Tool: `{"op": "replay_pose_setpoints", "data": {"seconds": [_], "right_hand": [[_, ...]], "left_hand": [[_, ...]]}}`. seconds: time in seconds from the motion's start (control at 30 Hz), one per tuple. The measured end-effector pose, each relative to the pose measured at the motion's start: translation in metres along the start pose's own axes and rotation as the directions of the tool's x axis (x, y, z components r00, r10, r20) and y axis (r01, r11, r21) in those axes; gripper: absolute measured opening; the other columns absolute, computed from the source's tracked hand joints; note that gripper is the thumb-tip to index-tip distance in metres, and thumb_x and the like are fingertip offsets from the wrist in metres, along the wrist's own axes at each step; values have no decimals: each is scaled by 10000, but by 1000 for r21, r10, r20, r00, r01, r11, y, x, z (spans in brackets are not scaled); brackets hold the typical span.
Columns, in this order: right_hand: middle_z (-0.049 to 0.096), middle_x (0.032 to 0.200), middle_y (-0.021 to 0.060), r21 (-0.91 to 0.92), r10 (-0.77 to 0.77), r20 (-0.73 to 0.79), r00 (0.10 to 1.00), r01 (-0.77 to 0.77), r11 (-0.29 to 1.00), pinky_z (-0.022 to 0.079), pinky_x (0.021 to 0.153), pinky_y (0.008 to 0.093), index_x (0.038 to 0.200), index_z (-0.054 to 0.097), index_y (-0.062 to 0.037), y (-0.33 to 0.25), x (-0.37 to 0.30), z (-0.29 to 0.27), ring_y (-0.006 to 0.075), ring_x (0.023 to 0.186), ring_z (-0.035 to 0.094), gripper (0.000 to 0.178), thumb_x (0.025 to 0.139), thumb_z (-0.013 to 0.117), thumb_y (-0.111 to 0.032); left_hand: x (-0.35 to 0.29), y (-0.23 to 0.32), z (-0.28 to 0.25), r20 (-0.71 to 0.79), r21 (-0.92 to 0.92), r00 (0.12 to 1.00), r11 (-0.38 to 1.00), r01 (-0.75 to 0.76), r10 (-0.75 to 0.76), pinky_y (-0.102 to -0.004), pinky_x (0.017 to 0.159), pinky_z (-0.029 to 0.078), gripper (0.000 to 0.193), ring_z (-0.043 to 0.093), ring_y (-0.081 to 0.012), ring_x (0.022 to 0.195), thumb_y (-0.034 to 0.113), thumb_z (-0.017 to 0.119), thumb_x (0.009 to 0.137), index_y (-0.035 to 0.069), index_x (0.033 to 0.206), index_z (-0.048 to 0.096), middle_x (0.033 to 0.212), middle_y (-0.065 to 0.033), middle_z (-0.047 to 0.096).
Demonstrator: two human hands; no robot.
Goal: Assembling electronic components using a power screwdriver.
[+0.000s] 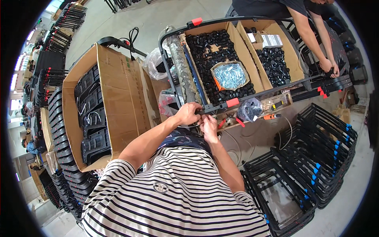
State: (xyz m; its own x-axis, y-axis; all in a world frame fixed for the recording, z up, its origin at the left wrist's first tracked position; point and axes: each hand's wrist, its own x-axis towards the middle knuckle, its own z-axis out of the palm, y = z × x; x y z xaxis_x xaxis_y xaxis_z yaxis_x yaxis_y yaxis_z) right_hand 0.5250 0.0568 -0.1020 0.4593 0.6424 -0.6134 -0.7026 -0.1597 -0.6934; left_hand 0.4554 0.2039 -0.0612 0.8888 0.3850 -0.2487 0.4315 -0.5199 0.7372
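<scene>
A large black tubular frame (pixel 173 29) with red clips lies across the workbench in front of me. At its near left corner, my left hand (pixel 188 114) is closed with its fingers around the tube's end. Just right of it and slightly lower, my right hand (pixel 208 125) has its fingers pinched together under the same corner; whatever they hold is hidden. A red clip (pixel 232 102) sits on the near bar beside my hands. Red-handled pliers (pixel 239 122) lie right of my right hand, in a shallow wooden tray (pixel 285 98).
Inside the frame stand cardboard boxes of black caps (pixel 272 65) and a bag of silver screws (pixel 231 76). At left, a tall carton (pixel 122 94) holds black plastic parts. Stacked black frames (pixel 308 173) stand at lower right. A co-worker's hands (pixel 329 68) work at the far right.
</scene>
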Motion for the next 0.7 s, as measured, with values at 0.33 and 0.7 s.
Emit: {"op": "replay_pose_setpoints", "data": {"seconds": [0.33,0.7], "right_hand": [[627,779,87,-84,-42,119,992,52,995,360,467,226,886,573,-28,-4,-1,-9,86,544,492,150,984,496,-111],[662,874,137,-82,-36,82,996,43,996,470,542,256,1031,540,18,-7,0,-3,168,679,638,127,989,470,-79]], "left_hand": [[23,-15,3,29,-26,1000,1000,3,-2,-440,786,517,264,658,-386,849,227,601,809,15,930,702,866,-207,684],[30,-11,-3,106,-29,994,999,38,-34,-441,769,519,252,664,-384,833,229,613,817,12,888,719,843,-227,675]]}}
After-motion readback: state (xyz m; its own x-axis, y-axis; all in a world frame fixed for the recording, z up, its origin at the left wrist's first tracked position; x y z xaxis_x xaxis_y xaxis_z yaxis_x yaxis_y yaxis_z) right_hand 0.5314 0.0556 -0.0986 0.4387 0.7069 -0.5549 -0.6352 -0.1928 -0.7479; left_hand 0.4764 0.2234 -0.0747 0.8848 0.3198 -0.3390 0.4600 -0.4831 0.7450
